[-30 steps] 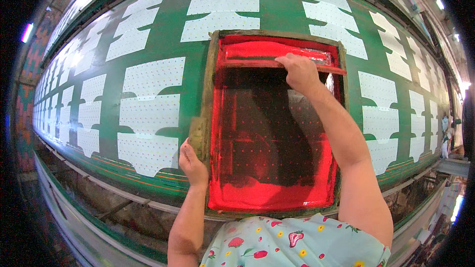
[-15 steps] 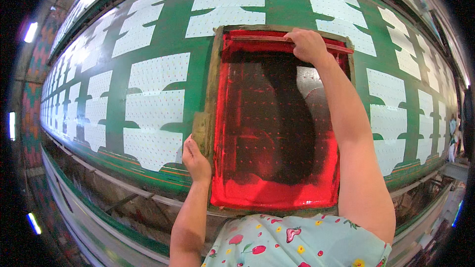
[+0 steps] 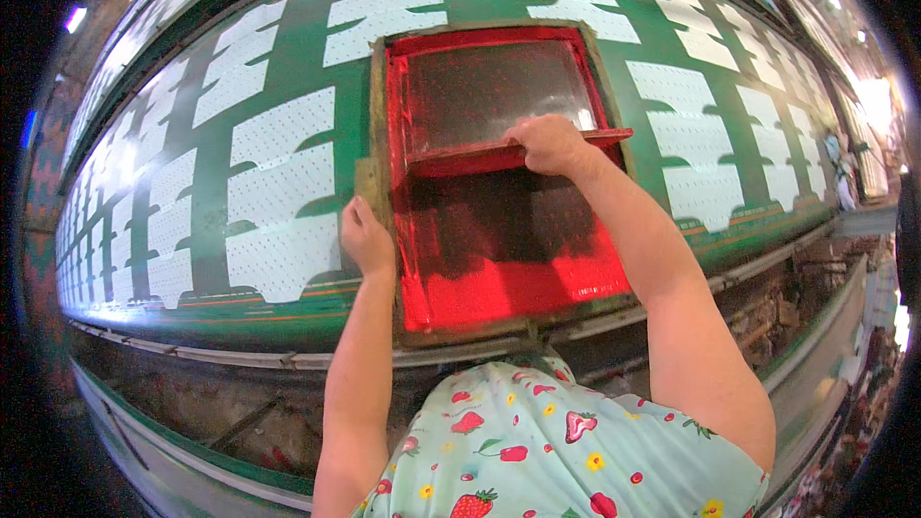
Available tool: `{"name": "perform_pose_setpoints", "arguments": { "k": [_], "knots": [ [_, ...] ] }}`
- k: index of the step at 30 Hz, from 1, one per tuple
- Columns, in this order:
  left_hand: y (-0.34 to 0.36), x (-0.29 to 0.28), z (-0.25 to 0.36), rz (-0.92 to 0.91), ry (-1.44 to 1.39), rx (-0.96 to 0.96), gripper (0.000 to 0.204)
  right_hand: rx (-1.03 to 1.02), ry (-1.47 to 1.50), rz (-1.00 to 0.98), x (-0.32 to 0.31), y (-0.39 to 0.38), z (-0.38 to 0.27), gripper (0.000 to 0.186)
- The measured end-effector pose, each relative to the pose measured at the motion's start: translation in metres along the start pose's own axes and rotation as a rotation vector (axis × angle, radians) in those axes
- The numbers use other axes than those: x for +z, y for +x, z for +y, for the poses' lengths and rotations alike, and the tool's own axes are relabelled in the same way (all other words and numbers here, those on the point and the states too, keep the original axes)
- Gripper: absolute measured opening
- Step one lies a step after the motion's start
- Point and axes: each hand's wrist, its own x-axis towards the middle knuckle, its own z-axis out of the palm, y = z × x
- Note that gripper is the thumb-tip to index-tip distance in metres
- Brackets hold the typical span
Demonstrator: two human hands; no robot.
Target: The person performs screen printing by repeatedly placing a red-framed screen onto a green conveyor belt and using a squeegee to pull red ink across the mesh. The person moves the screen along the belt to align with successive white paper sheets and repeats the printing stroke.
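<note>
Clock is centred on the frame.

Wooden frame [image 3: 377,115] sits flat on the long green desk [image 3: 212,240], mesh [image 3: 489,86] stretched across it. Red bar [image 3: 460,157] lies across the mesh, just above centre, ends at about 9 and 2; right end a bit higher, poking over the rim.

Right hand [image 3: 549,146]: slightly off centre toward 1, fingers closed over the bar's top edge, firm hold. Forearm runs in from 5.

Left hand [image 3: 367,238]: at 8, outside the rim. Fingers curled in on the lower end of a wooden block [image 3: 366,180] at 9, beside the frame; exact finger placement hidden.

Red paint [image 3: 508,288] pooled thick at 6, plus a band along the bar's near side. Mesh on the 12 side is thin grey with red edges; dark patch between bar and pool.

Dotted white cloth pieces [image 3: 281,201] in stacks at 9, 11, 12 to 1, and 3. Fruit-print shirt [image 3: 566,441] at 6. Another person [image 3: 842,168] far off at 3.
</note>
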Motion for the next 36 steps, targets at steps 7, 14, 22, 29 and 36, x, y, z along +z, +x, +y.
{"name": "perform_pose_setpoints", "arguments": {
  "k": [7, 14, 22, 29, 36],
  "knots": [
    [-0.003, -0.002, -0.009, -0.014, -0.034, 0.029, 0.049, -0.023, 0.097, 0.079, 0.037, -0.140, -0.090, 0.039],
    [0.004, 0.007, -0.019, 0.024, 0.155, 0.105, 0.065, -0.040, 0.026, 0.159, 0.063, -0.223, -0.149, 0.035],
    [0.006, 0.002, -0.013, 0.035, 0.283, 0.048, 0.064, -0.121, 0.173, 0.374, 0.085, -0.267, -0.161, 0.054],
    [0.021, 0.004, -0.019, 0.055, 0.442, -0.042, 0.082, -0.103, 0.514, 0.588, 0.089, -0.334, -0.060, 0.040],
    [0.032, 0.009, -0.039, 0.092, 0.398, -0.087, 0.082, 0.722, 1.099, 0.462, 0.119, -0.369, 0.050, 0.045]
  ]
}}
